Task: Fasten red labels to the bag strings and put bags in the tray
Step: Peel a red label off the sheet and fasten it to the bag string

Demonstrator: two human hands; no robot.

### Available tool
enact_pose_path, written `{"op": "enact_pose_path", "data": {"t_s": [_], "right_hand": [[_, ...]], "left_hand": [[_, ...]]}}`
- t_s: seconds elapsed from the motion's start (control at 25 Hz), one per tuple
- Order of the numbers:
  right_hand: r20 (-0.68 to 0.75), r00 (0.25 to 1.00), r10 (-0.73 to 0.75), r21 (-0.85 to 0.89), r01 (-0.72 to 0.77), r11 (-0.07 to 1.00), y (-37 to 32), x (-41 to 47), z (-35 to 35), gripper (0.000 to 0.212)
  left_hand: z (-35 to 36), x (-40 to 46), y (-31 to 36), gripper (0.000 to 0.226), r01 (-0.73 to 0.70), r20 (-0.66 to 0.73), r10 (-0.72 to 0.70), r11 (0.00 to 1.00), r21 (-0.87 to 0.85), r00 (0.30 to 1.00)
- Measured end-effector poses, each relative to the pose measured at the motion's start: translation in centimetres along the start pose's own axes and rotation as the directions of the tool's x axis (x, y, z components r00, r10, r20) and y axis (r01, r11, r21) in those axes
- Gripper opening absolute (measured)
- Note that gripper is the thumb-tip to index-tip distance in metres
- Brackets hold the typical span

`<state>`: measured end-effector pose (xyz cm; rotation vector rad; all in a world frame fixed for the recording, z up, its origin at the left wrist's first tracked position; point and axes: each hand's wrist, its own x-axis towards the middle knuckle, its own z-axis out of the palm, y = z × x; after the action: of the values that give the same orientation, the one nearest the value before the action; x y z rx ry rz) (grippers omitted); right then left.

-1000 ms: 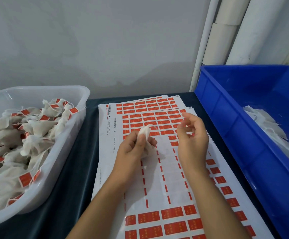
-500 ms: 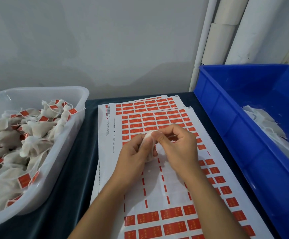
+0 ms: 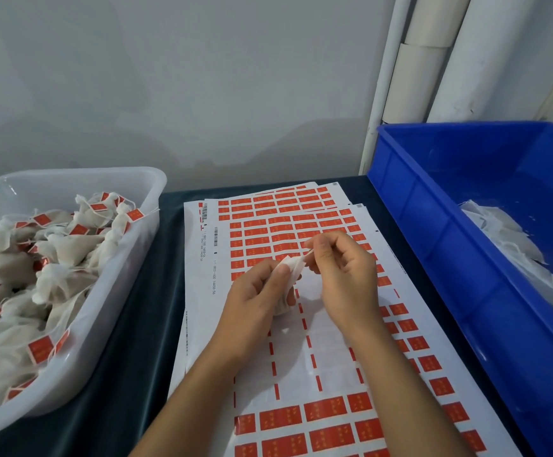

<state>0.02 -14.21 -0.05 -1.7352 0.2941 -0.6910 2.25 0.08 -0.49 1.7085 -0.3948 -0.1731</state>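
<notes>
The small white mesh bag (image 3: 290,270) sits up off the table, gripped in the left hand (image 3: 255,300), thumb pressed across its top. A moment ago the right hand (image 3: 342,275) was closed in tight against the bag; now it has drawn slightly away to the right, fingertips pinching what looks like the bag's thin string (image 3: 308,255) and pulling it out straight. I can't make out a red label on it yet, so my read is the string is being readied for one. Below both hands lies the white sheet of red sticker labels (image 3: 301,420), its middle rows already peeled. To the left, the clear plastic tray (image 3: 126,258) holds the tagged bags; to the right, the blue plastic crate (image 3: 433,245) holds plain ones.
</notes>
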Motion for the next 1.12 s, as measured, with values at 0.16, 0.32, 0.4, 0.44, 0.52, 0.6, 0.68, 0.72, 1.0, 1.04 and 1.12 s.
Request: {"op": "enact_pose_path", "data": {"t_s": [0.16, 0.32, 0.4, 0.44, 0.52, 0.6, 0.68, 0.72, 1.0, 1.04, 1.12], "right_hand": [[0.041, 0.999, 0.030, 0.063, -0.033, 0.997, -0.2, 0.0, -0.2, 0.023], [0.147, 0.988, 0.046, -0.005, -0.046, 0.999, 0.2, -0.1, 0.0, 0.023], [0.138, 0.990, 0.023, -0.067, -0.013, 0.998, 0.3, -0.2, 0.1, 0.021], [0.115, 0.993, 0.006, -0.100, 0.006, 0.995, 0.3, -0.3, 0.1, 0.023], [0.060, 0.998, -0.020, -0.163, 0.030, 0.986, 0.2, -0.2, 0.2, 0.031], [0.019, 0.999, -0.035, -0.201, 0.038, 0.979, 0.3, -0.1, 0.3, 0.033], [-0.006, 0.998, -0.055, -0.232, 0.052, 0.971, 0.5, -0.1, 0.5, 0.032], [-0.020, 0.997, -0.074, -0.248, 0.067, 0.967, 0.5, -0.1, 0.5, 0.031], [-0.142, 0.969, -0.203, -0.269, 0.159, 0.950, -0.3, -0.5, 0.2, 0.018], [-0.149, 0.967, -0.207, -0.264, 0.163, 0.951, -0.4, -0.6, 0.2, 0.017], [-0.143, 0.968, -0.206, -0.250, 0.166, 0.954, -0.7, -0.6, 0.1, 0.017]], "left_hand": [[0.0, 0.0, -0.1, 0.041, 0.004, -0.007, -0.004, 1.000, -0.005, 1.000], [-0.1, 0.2, -0.3, 0.040, -0.015, -0.010, 0.015, 1.000, -0.019, 1.000], [0.0, 0.3, -0.3, 0.041, -0.027, -0.018, 0.027, 0.999, -0.024, 0.999], [0.0, 0.2, -0.2, 0.042, -0.030, -0.020, 0.030, 0.999, -0.026, 0.999], [-0.1, -0.1, -0.3, 0.046, -0.012, -0.015, 0.012, 0.999, -0.050, 1.000], [-0.1, -0.4, -0.3, 0.049, 0.028, -0.009, -0.029, 0.996, -0.087, 1.000], [-0.1, -0.4, -0.3, 0.049, 0.031, -0.010, -0.032, 0.996, -0.078, 0.999], [0.0, -0.3, -0.3, 0.047, 0.022, -0.013, -0.023, 0.998, -0.054, 1.000], [0.2, 0.0, 0.0, 0.032, 0.012, 0.046, -0.014, 0.999, 0.037, 0.999], [0.1, 0.0, 0.0, 0.030, 0.010, 0.061, -0.012, 0.999, 0.035, 0.998], [0.0, 0.1, 0.0, 0.028, -0.002, 0.085, 0.000, 1.000, 0.024, 0.996]]}}
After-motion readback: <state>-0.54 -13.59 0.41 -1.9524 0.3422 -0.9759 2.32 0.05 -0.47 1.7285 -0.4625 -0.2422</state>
